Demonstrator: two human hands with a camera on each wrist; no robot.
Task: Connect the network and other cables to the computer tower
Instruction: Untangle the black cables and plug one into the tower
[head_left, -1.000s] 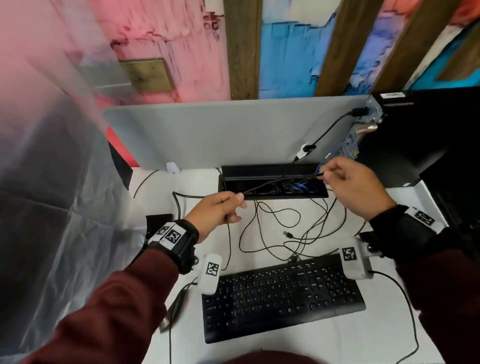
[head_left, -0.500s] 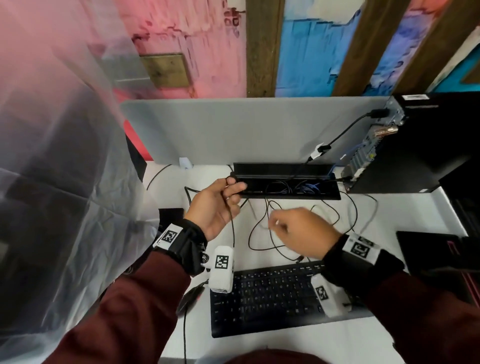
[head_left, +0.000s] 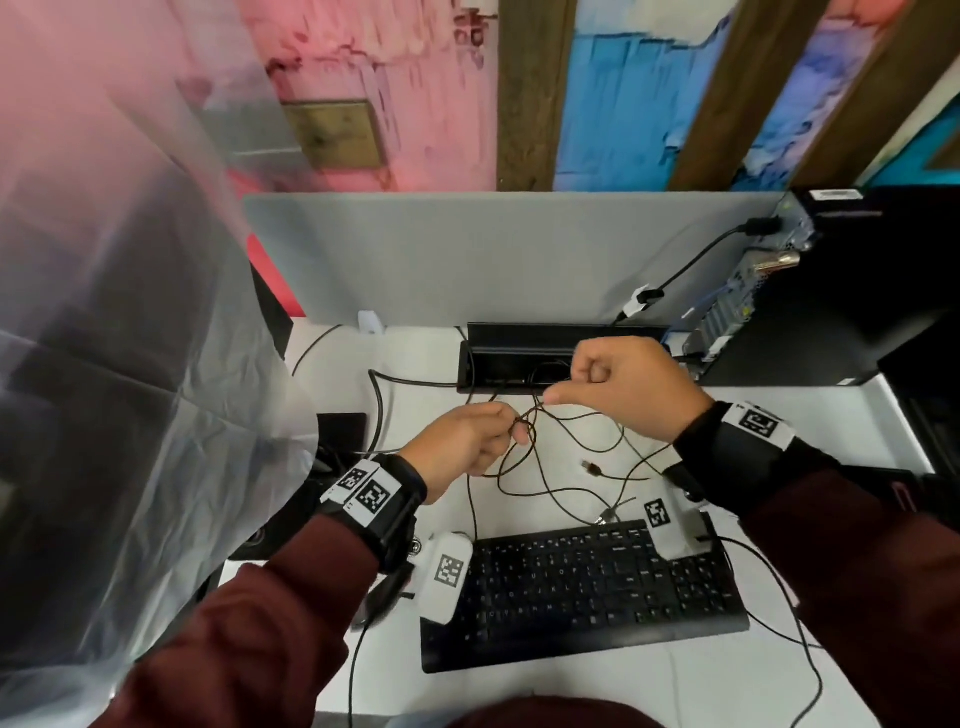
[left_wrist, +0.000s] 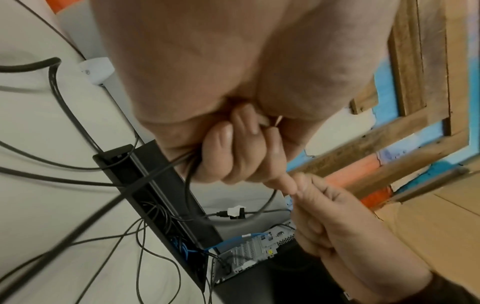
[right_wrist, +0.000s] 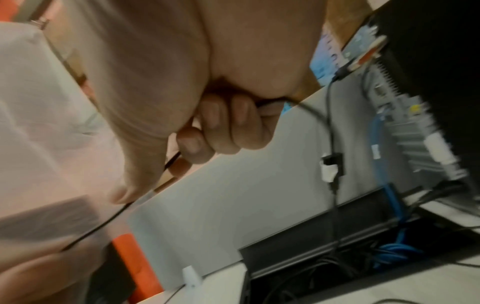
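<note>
Dark maroon sleeves (head_left: 249, 613) cover both arms. Each wrist wears a black strap (head_left: 395, 499) bearing white tags (head_left: 374, 494) with black square codes, and a white coded camera pod (head_left: 445, 570) hangs beneath.

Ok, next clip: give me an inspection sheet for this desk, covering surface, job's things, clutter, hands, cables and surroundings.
Surface: white desk, with an open black cable tray at the back.
Job's things: black tower at back right, rear ports facing the tray; a blue cable and a black cable are already plugged in.
Clutter: keyboard at the near edge.
Hands: left hand grips a thin black cable; right hand pinches the same cable higher up.
Cables: thin black loops tangled between tray and keyboard; a loose plug lies on the desk.
Surroundings: grey divider, clear plastic sheet at left, painted wall behind.
</note>
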